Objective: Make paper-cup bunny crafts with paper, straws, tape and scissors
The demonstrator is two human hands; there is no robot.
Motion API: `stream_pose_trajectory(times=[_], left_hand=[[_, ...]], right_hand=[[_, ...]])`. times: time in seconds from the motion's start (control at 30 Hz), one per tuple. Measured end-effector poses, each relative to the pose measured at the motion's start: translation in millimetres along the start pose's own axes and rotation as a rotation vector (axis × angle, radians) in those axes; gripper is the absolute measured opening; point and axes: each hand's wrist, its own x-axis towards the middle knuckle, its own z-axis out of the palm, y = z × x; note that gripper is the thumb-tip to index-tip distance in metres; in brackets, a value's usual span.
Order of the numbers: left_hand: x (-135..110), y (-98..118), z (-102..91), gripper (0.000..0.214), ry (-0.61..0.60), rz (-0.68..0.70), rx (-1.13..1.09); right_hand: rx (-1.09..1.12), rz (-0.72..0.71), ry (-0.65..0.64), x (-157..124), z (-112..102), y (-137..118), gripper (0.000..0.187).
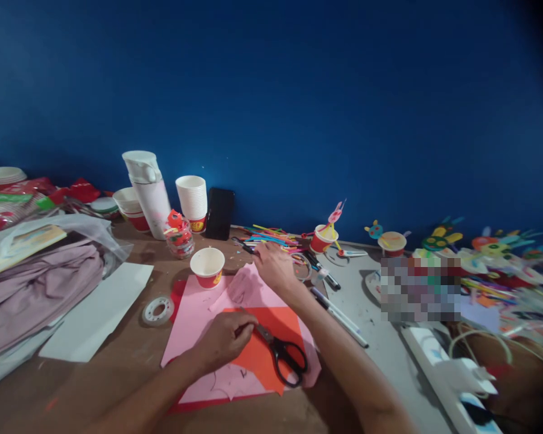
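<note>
My right hand (274, 263) reaches over the back edge of the pink paper (196, 325), fingers closed around the end of a black pen (243, 244). Its fingertips are partly hidden. My left hand (228, 339) rests with curled fingers at the blade end of the black-handled scissors (284, 355); whether anything is inside them is hidden. The scissors lie on an orange sheet (271, 325), which is on top of the pink paper. Between the hands sits a cut pink piece (244, 283) with drawn lines. A paper cup (207, 267) stands behind the pink paper's left part.
A tape roll (158, 310) lies left, near a white card (97, 313). Behind are a white bottle (149, 196), stacked cups (192, 202), a phone (220, 213) and coloured sticks (271, 236). Pens (341, 316), a power strip (443, 374) and decorated cups (323, 239) are rightward.
</note>
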Motion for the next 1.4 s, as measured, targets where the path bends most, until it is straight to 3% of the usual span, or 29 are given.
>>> stream_pose_trajectory(times=[0.13, 0.23, 0.4, 0.5, 0.6, 0.8, 0.93, 1.03, 1.2, 1.4], left_hand=[[0, -1, 0.5, 0.027, -0.006, 0.008, 0.007], [1, -4, 2.3, 0.027, -0.005, 0.004, 0.005], [0, -5, 3.6, 0.027, -0.001, -0.009, -0.009], [0, -3, 2.8, 0.027, 0.002, -0.017, 0.003], [0, 0, 2.3, 0.027, 0.007, -0.031, 0.027], [0, 2, 1.1, 0.027, -0.007, -0.043, 0.023], [-1, 3, -0.7, 0.027, 0.000, -0.069, 0.002], [-2, 4, -2.3, 0.026, 0.005, -0.088, -0.001], [-1, 5, -2.7, 0.026, -0.012, -0.061, -0.004], [0, 8, -5.2, 0.025, -0.043, -0.091, -0.012]], right_hand=[[-0.029, 0.041, -0.061, -65, -17, 41, 0.020], [-0.084, 0.150, -0.206, -104, -17, 75, 0.018], [-0.125, 0.225, -0.277, -127, -3, 103, 0.015], [-0.134, 0.232, -0.284, -123, -1, 101, 0.013], [-0.128, 0.203, -0.250, -111, -12, 91, 0.015], [-0.094, 0.145, -0.136, -52, -34, 65, 0.029], [-0.086, 0.166, -0.095, -6, -17, 66, 0.031], [-0.084, 0.180, -0.057, 12, 4, 73, 0.029], [-0.053, 0.159, -0.046, 11, 28, 73, 0.032], [0.058, -0.001, -0.113, 5, 26, 63, 0.028]])
